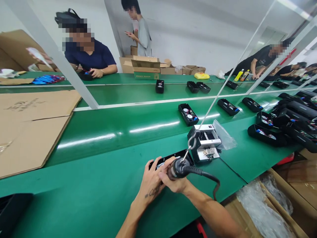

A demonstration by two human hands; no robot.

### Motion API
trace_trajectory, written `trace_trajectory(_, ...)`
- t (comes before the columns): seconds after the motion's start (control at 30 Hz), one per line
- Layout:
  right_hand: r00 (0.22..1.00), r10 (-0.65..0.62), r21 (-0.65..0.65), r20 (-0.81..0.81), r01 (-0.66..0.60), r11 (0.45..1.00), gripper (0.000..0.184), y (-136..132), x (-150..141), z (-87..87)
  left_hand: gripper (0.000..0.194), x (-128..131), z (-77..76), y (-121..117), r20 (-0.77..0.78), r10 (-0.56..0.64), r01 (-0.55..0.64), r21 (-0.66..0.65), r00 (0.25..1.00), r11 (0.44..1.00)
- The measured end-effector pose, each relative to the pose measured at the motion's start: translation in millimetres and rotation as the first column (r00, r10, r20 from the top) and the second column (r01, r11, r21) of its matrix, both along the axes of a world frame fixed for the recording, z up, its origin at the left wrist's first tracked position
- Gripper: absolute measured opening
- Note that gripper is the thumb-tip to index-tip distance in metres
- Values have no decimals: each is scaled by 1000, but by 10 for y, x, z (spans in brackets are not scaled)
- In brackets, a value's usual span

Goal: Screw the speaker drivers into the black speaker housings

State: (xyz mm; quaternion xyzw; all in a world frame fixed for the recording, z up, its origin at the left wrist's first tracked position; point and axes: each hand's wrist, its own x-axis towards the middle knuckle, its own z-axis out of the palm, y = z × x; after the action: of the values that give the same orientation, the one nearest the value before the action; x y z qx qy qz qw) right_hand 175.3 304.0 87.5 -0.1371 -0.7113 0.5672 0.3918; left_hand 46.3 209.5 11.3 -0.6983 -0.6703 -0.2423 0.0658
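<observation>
Head view. Gripping a black corded tool (178, 168) with the right hand (174, 181), fingers and thumb wrapped about its body. Hung from a metal hook (193, 141) just above those fingers; trailing a dark cable (210, 175) to their right. Resting the left hand (151, 180) on a black housing (182, 154), fingers extended across it; cannot tell whether gripping or only pressing. Located under and just beyond the fingertips of both hands, flat on the green work surface (86, 205).

Noted just beyond and right of the fingers: a black-and-white device (209, 142), with a clear plastic bag (225, 137) touching or just behind it. Farther beyond the fingers: an open housing with two round parts (188, 114). Well to the right: a heap of black housings (292, 119). Well to the left: a cardboard sheet (37, 125). Seen far beyond the fingers, leftward: a co-worker in dark blue (101, 58), both hands at another black piece (86, 75).
</observation>
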Motion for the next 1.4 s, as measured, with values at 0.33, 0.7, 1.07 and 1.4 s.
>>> trace_trajectory(0.33,919,-79,-332,-387,-59,941,30,212,268,277,20,3,110,-54,9,-50,51,-68,999,996)
trace_trajectory(0.7,639,-707,-271,-302,654,706,44,1045,1219,442,9,-148,-69,22,7,-72,72,46,997,996)
trace_trajectory(1.07,817,-576,-161,-6,568,807,41,1322,1225,317,6,-220,-86,71,-52,-96,101,88,994,991)
trace_trajectory(1.4,906,-243,-321,-346,129,938,36,718,881,294,10,-139,34,31,30,-76,76,5,997,997)
